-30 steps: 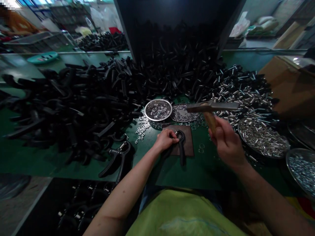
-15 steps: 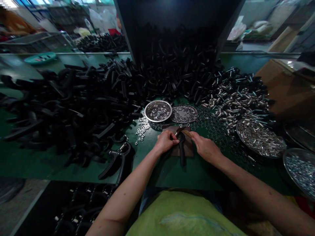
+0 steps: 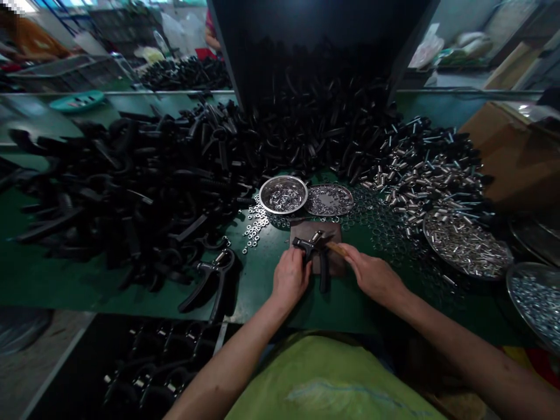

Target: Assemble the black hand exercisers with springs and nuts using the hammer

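My left hand is closed around one handle of a black hand grip strengthener. The strengthener lies over a brownish square plate on the bench, its other handle pointing toward me. A silver coil spring sits at its top. My right hand is closed on a tool with a wooden handle. The dark end of this tool reaches beside the spring, and its exact kind is unclear. To the left, a hand grip strengthener with a spring lies on the green bench.
Black plastic handles are heaped left and behind. Beyond the plate stand a metal bowl and a tray of small metal parts. Loose nuts lie nearby. Springs fill a dish at right, near a cardboard box.
My left hand has shifted down and left, from the spring area to a handle. The strengthener's spring and second handle now show. My right hand stays close by with the wooden-handled tool.
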`<state>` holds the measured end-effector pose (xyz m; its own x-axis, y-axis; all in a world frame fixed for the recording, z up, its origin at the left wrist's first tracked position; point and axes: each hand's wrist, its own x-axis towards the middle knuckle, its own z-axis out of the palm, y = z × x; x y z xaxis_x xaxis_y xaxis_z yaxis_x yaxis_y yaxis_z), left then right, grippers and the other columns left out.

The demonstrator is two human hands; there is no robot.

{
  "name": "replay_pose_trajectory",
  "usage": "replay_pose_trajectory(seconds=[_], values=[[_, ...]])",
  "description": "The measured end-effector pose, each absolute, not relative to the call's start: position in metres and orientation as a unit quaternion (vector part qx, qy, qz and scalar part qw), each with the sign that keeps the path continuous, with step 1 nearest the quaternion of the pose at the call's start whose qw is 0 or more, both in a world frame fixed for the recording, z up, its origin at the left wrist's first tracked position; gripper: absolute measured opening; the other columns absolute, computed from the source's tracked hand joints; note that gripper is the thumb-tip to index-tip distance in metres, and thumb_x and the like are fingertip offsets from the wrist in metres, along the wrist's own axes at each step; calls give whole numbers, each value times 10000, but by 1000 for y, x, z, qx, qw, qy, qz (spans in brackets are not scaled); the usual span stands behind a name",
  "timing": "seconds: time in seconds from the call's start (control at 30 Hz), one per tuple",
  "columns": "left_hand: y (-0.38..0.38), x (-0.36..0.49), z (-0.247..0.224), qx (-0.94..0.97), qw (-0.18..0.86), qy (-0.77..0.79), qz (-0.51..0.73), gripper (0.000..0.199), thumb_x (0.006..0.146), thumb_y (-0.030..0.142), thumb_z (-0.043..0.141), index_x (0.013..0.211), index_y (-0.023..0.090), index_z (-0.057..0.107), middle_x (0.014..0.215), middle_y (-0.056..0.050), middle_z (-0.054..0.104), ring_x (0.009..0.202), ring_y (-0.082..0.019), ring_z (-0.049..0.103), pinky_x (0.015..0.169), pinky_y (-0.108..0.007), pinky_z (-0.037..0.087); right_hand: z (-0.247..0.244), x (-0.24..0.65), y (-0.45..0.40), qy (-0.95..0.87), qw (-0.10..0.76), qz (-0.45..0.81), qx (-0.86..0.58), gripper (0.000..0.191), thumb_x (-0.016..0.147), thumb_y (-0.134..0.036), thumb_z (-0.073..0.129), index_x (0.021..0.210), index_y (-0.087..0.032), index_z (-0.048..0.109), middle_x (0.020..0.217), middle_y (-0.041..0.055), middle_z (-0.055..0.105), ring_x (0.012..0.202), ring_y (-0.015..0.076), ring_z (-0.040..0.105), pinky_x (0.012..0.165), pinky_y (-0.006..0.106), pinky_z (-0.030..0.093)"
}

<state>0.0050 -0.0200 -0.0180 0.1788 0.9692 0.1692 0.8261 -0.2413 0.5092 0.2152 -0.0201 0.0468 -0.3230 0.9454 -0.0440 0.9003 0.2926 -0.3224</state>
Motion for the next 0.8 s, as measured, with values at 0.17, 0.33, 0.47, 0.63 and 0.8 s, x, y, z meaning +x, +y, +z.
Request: replay_pose_trajectory(seconds=[0.17, 0.33, 0.47, 0.63, 0.8], values=[[-16, 5, -16, 757, 142, 597, 223, 119, 858, 238, 470, 967, 201, 497, 973, -91, 589, 916, -227, 543, 809, -344, 457, 58, 210, -20, -780, 210, 122, -577, 409, 948, -289, 266, 1330, -240, 405, 1166, 94, 642, 925, 222, 658, 755, 351, 516], [-6, 7, -8, 758, 145, 618, 148, 141, 829, 306, 519, 907, 189, 512, 893, -89, 617, 839, -233, 575, 720, -332, 457, 34, 217, -19, -811, 49, 108, -572, 389, 945, -311, 302, 1291, -255, 471, 1025, 68, 704, 732, 238, 685, 586, 344, 502], [-1, -21, 12, 754, 129, 634, 119, 151, 814, 339, 546, 880, 206, 521, 857, -55, 627, 807, -220, 585, 673, -307, 440, 21, 236, -13, -784, 98, 15, -613, 393, 950, -340, 331, 1317, -271, 452, 1165, 47, 656, 784, 216, 680, 572, 311, 476], [-27, -115, 37, 682, 49, 715, 147, 192, 859, 355, 477, 940, 189, 532, 942, -66, 619, 906, -213, 572, 765, -303, 441, 0, 284, -17, -727, 104, -127, -667, 376, 939, -374, 388, 1249, -224, 539, 1009, 56, 691, 755, 206, 650, 525, 293, 393], [-58, -189, 37, 638, 24, 770, 20, 277, 878, 405, 425, 987, 189, 560, 960, -78, 624, 941, -242, 574, 765, -325, 447, -30, 321, -26, -719, 58, -200, -664, 394, 922, -387, 432, 1211, -166, 581, 768, 65, 645, 661, 201, 572, 559, 311, 357]])
